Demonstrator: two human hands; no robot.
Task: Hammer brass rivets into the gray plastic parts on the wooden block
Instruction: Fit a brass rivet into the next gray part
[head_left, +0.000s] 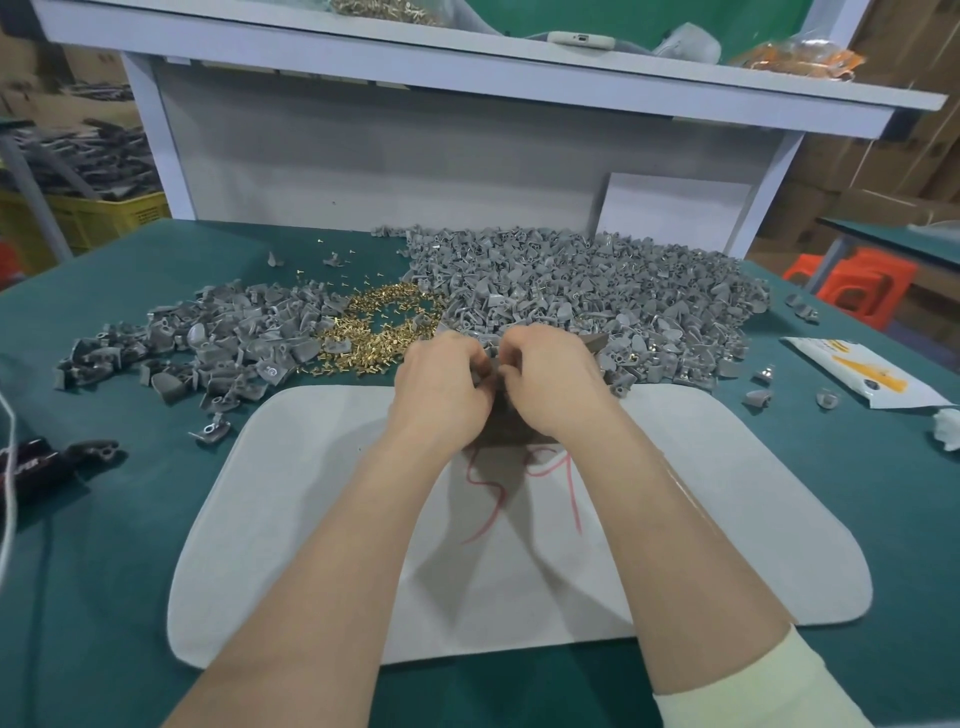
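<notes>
On the white mat (753, 493), the left hand (441, 389) and right hand (550, 384) meet knuckle to knuckle directly above the wooden block (501, 421); all fingers are curled inward on something small that cannot be identified; the block lies under both hands, mostly hidden, its long axis judged to run away from the person and slightly rightward, so neither hand is nearer. Just beyond, the brass rivets (379, 332) lie ahead-left, closer to the left hand; the main heap of gray plastic parts (571, 291) spreads ahead-right, closer to the right hand; neither hand carries a hammer.
</notes>
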